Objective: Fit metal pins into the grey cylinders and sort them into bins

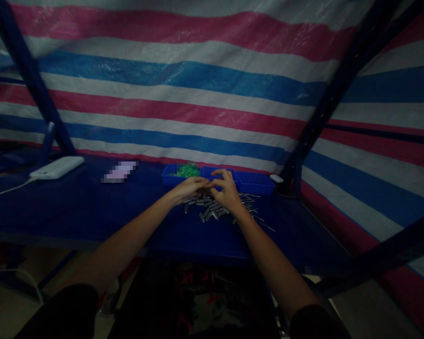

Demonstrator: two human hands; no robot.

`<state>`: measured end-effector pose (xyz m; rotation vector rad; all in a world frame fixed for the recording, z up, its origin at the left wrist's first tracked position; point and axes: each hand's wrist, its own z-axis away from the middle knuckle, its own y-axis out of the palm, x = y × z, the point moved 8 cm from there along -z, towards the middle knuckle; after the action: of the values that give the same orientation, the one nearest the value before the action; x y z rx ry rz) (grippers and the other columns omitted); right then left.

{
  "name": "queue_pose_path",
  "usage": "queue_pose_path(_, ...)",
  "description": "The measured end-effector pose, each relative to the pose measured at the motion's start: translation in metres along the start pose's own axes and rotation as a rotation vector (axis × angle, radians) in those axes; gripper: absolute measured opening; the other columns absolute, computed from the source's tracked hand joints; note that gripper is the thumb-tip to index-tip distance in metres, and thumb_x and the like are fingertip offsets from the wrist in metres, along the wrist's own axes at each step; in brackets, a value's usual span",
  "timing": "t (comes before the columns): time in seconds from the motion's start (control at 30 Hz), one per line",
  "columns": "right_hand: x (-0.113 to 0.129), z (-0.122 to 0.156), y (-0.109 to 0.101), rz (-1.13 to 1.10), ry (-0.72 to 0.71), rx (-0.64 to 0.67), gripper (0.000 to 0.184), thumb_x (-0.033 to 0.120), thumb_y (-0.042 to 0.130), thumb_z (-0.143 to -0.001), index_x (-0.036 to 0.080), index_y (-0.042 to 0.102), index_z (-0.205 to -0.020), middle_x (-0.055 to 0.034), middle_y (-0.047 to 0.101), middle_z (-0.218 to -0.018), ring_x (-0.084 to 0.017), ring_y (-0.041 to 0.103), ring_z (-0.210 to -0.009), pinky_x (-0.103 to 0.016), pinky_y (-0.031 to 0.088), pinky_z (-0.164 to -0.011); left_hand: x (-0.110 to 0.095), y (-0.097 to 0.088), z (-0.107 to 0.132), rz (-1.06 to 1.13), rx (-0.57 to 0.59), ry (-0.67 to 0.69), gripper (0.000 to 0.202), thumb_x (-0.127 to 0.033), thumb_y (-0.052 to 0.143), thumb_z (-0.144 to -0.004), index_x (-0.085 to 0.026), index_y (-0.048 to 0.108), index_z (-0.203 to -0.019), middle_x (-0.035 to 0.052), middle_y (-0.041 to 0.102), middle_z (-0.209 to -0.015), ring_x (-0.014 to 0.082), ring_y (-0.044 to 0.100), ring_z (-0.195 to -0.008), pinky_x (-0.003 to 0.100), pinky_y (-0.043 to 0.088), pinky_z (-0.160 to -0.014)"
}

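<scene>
Black clothing with a red-and-pale print (212, 301) nearest the lens, below the near edge of a broad blue table (92, 207). Row of shallow blue plastic trays (256, 188) toward its far side. Left hand (192, 187) and right hand (228, 192) just in front, fingers bent, tips meeting; cannot tell whether anything is gripped. Risk, judged: right wrist, low over the heap, could brush the short grey metallic cylinders (207, 214), loose on the table beneath the hands, and set some rolling. Cylinder axes: mixed, some slanting, others sideways; leftmost may stand on end, unclear. Thin silvery rods (249, 195) point mostly rightward; crossed lengths could snag.
</scene>
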<state>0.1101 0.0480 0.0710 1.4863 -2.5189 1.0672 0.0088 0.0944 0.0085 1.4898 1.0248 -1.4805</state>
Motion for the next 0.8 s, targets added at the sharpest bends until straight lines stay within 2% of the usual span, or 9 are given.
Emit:
queue_pose_path(0.1,-0.004,0.003,0.007,0.047,0.069,0.013,0.022,0.008,0.053,-0.066,0.022,0.069,-0.072,-0.0058,0.045,-0.108,-0.021,0.038,-0.106,-0.037,0.033,-0.092,-0.01,-0.015,0.0,0.053,-0.145,0.131,0.036,-0.029,0.068,-0.064,-0.013,0.056,-0.095,-0.0003,0.06,-0.068,0.0101,0.055,-0.06,0.022,0.04,-0.057)
queue_pose_path(0.2,-0.016,0.006,0.008,0.095,0.206,0.003,0.018,0.015,0.057,-0.068,0.021,0.069,-0.08,-0.0069,0.042,-0.108,-0.022,0.038,-0.106,-0.04,0.031,-0.094,-0.031,-0.024,0.008,-0.146,-0.272,0.372,0.036,-0.021,0.064,-0.066,-0.015,0.052,-0.101,-0.0001,0.06,-0.075,0.0121,0.057,-0.069,0.024,0.043,-0.065)
queue_pose_path(0.27,-0.023,0.007,0.005,0.091,0.274,-0.013,0.014,0.028,0.06,-0.071,0.021,0.068,-0.08,-0.0068,0.044,-0.104,-0.022,0.04,-0.104,-0.039,0.032,-0.093,-0.048,-0.016,0.016,-0.403,-0.269,0.558,0.029,-0.019,0.06,-0.069,-0.015,0.054,-0.098,0.0022,0.06,-0.083,0.0142,0.057,-0.078,0.027,0.044,-0.072)
queue_pose_path(0.33,-0.028,0.006,0.002,0.052,0.318,-0.03,0.024,0.041,0.055,-0.075,0.02,0.067,-0.076,-0.0062,0.048,-0.096,-0.021,0.042,-0.099,-0.037,0.033,-0.09,-0.059,0.001,0.026,-0.658,-0.228,0.72,0.02,-0.019,0.056,-0.073,-0.015,0.057,-0.093,0.0042,0.06,-0.088,0.0161,0.056,-0.084,0.03,0.044,-0.077)
queue_pose_path(0.43,-0.035,0.005,0.002,-0.079,0.356,-0.003,0.038,0.046,0.044,-0.082,0.017,0.063,-0.067,-0.0035,0.051,-0.077,-0.016,0.048,-0.082,-0.031,0.037,-0.079,-0.063,0.023,0.037,-0.889,-0.158,0.868,0.018,-0.02,0.056,-0.075,-0.015,0.058,-0.092,0.0061,0.059,-0.093,0.0182,0.053,-0.091,0.033,0.043,-0.083)
queue_pose_path(0.53,-0.039,0.003,0.005,-0.178,0.359,0.04,0.041,0.043,0.04,-0.083,0.016,0.057,-0.058,0.0004,0.048,-0.062,-0.012,0.047,-0.065,-0.025,0.036,-0.064,-0.064,0.028,0.04,-0.95,-0.13,0.897,0.022,-0.025,0.057,-0.075,-0.016,0.057,-0.095,0.0066,0.058,-0.096,0.0185,0.053,-0.094,0.033,0.042,-0.084)
queue_pose_path(0.67,-0.032,0.002,0.018,-0.204,0.256,0.152,0.038,0.037,0.039,-0.084,0.016,0.051,-0.053,0.0022,0.046,-0.055,-0.01,0.044,-0.057,-0.022,0.033,-0.056,-0.067,0.013,0.037,-0.948,-0.221,0.846,0.013,-0.024,0.052,-0.079,-0.017,0.058,-0.088,0.0044,0.058,-0.087,0.0161,0.055,-0.085,0.031,0.043,-0.079)
queue_pose_path(0.73,-0.022,0.002,0.02,-0.136,0.178,0.173,0.036,0.032,0.039,-0.084,0.016,0.053,-0.056,0.0014,0.049,-0.056,-0.01,0.046,-0.056,-0.022,0.033,-0.056,-0.067,0.0,0.033,-0.919,-0.319,0.763,0.016,-0.027,0.052,-0.079,-0.016,0.057,-0.09,0.0033,0.058,-0.081,0.0151,0.055,-0.076,0.03,0.043,-0.073)
queue_pose_path(0.8,-0.011,0.002,0.015,0.002,0.102,0.14,0.033,0.028,0.039,-0.085,0.017,0.058,-0.061,-0.0004,0.054,-0.059,-0.011,0.049,-0.058,-0.022,0.033,-0.058,-0.061,-0.013,0.027,-0.851,-0.392,0.609,0.028,-0.034,0.052,-0.079,-0.015,0.054,-0.099,0.0019,0.057,-0.074,0.0149,0.054,-0.068,0.028,0.043,-0.066)
